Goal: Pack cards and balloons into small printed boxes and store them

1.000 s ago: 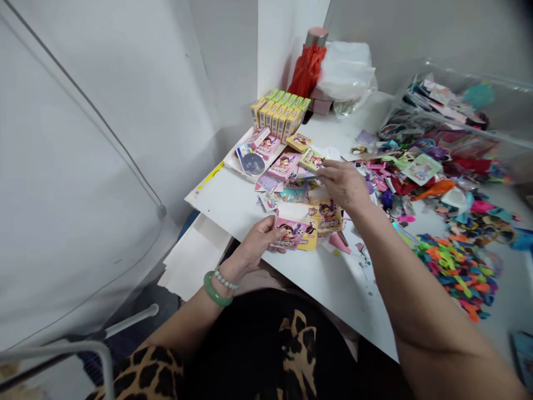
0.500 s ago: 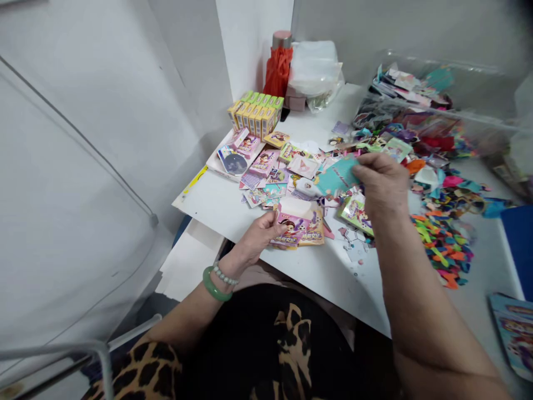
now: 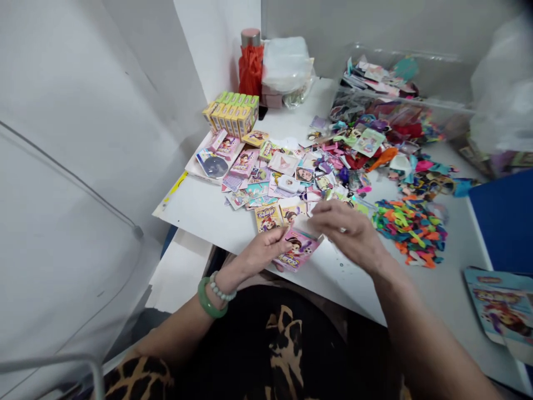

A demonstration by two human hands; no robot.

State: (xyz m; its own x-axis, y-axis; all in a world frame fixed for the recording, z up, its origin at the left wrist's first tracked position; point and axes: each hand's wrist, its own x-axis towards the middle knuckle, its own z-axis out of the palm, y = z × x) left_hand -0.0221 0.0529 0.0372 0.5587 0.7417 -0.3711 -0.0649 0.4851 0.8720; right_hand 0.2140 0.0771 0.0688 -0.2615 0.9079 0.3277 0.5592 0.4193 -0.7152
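My left hand (image 3: 264, 248) grips a small pink cartoon-printed box (image 3: 296, 251) near the table's front edge, its thumb across the front. The box tilts, and its white flap (image 3: 306, 225) stands up at the top. My right hand (image 3: 347, 230) is closed, with fingers held together and bent against that flap; anything under the fingers is hidden. Just behind the pink box lie yellow cartoon boxes (image 3: 267, 218). A heap of printed cards, stickers and small packets (image 3: 287, 166) spreads beyond both hands.
Colourful balloons (image 3: 412, 228) lie in a pile at the right. Behind them stands a clear plastic bin (image 3: 441, 105) of cards. Rows of yellow-green boxes (image 3: 231, 115), a red-wrapped bottle (image 3: 250, 66) and a white tray (image 3: 195, 169) line the left. A blue printed pouch (image 3: 499, 305) lies far right.
My right hand has come down and left from the heap to the box top; the teal card it held no longer shows. The pink box has tilted, uncovering the yellow boxes. The view shifted right.
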